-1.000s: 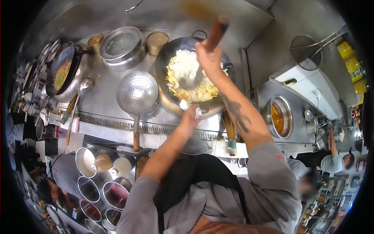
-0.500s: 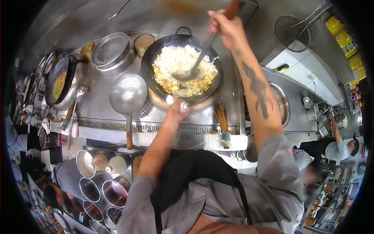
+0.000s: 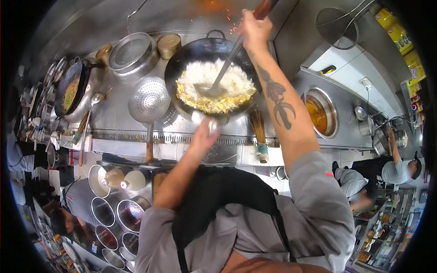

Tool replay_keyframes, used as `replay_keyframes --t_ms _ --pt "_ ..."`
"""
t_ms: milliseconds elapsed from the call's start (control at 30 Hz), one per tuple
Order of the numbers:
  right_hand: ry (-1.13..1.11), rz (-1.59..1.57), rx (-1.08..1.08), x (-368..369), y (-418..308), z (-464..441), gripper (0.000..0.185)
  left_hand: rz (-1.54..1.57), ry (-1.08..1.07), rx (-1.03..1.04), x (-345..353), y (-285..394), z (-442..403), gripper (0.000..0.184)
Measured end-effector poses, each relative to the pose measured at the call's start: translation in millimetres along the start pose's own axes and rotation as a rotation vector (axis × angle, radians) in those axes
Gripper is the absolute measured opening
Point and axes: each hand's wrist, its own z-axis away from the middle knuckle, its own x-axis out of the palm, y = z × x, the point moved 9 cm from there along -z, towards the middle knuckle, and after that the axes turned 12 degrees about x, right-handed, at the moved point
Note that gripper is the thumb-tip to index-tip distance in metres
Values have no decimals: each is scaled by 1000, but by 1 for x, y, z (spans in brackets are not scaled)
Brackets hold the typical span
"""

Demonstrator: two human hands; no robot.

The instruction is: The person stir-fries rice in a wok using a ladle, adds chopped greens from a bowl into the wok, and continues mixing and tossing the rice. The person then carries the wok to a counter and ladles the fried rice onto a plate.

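Observation:
A dark wok [image 3: 182, 52] on the stove holds white rice [image 3: 198, 70] with yellow scrambled egg [image 3: 223, 106] along its near side. My left hand [image 3: 203, 137], slightly blurred, is closed at the wok's near edge around a white cloth [image 3: 198, 117]; the handle beneath is hidden. Raised over the wok's far right, my right hand [image 3: 256, 31] grips the wooden handle of a ladle [image 3: 231, 57]. The ladle's bowl rests down in the rice, close to the egg.
Left of the wok lie a perforated skimmer [image 3: 149, 102] and a lidded metal pot [image 3: 130, 52]. A bamboo brush [image 3: 258, 134] is at the near right. To the right sits a pot of orange-brown liquid [image 3: 316, 113]. Orange sparks [image 3: 211, 5] fly behind the wok. Co-workers stand farther off.
My right hand and forearm have shifted left, and the ladle's bowl has moved left through the rice. Sparks now show behind the wok. My left hand stays at the wok's near edge.

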Motion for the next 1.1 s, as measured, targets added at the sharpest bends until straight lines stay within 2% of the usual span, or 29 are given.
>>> replay_keyframes --t_ms 33,67,100,133,167,200,233,267,300,367,400,433,467,500,533,567,600,667,733,767,800,833,867,900,967,1000,1033,1100 --pt "-70 -44 -16 11 -11 7 13 164 20 -51 17 -31 35 15" --pt "-131 -88 -31 18 -29 14 13 489 63 -346 28 -46 67 14" --pt "-132 -65 -29 23 -51 18 15 785 204 -655 37 -57 105 13" --pt "-133 -43 -27 29 -77 23 17 1227 375 -1218 62 -48 142 12" --pt "-133 -10 0 32 -93 30 20 1263 465 -1196 64 -56 138 18" --pt "-204 -29 -47 40 -111 39 21 696 -51 -597 34 -26 75 26" --pt "-225 -51 -8 44 -114 40 22 -48 -139 -53 -4 18 27 36" --pt "-247 -81 16 49 -117 41 23 31 -165 -201 -12 6 4 36" --pt "-249 -80 44 47 -117 48 23 181 -98 -126 -21 26 -25 27" --pt "-275 -79 39 53 -136 42 24 976 318 -850 11 -31 3 28" --pt "-283 -25 -18 50 -131 38 22 1360 535 -1240 38 -36 34 29" --pt "-293 29 -75 42 -115 31 20 1372 517 -1235 32 -20 27 21" --pt "-301 85 -131 31 -94 26 18 1132 388 -977 18 -32 13 17" --pt "-199 152 -96 23 -69 32 15 892 258 -719 9 -46 -1 14" --pt "-102 217 -54 16 -44 39 13 783 230 -616 12 -50 9 13" --pt "-148 -64 -27 9 0 40 12 664 211 -517 14 -53 20 12" --pt "-100 -67 51 0 14 40 15 544 202 -423 16 -55 31 11" --pt "-171 -121 10 1 -15 46 17 948 264 -850 48 -71 90 11" --pt "-153 -97 -62 5 -79 56 19 1158 399 -1185 55 -48 112 11" --pt "-159 -79 -125 7 -110 59 20 1143 399 -1124 48 -51 95 10" --pt "-163 -59 -182 9 -140 64 22 1027 323 -856 38 -73 56 9" --pt "-149 -93 -195 15 -174 78 22 1048 317 -795 37 -95 32 8" --pt "-135 -131 -217 17 -200 86 22 1208 353 -908 48 -125 21 8" --pt "-342 -388 -66 13 -203 59 21 1339 425 -1066 60 -155 17 6" --pt "-434 -433 -82 20 -226 55 19 1303 456 -1121 63 -156 12 6" --pt "-318 -226 -257 24 -245 76 19 1282 474 -1153 64 -157 13 6" --pt "-356 -183 -312 23 -237 69 25 1316 438 -1121 65 -157 12 6" --pt "-197 -18 -324 16 -169 67 26 1297 423 -1130 66 -162 14 6"
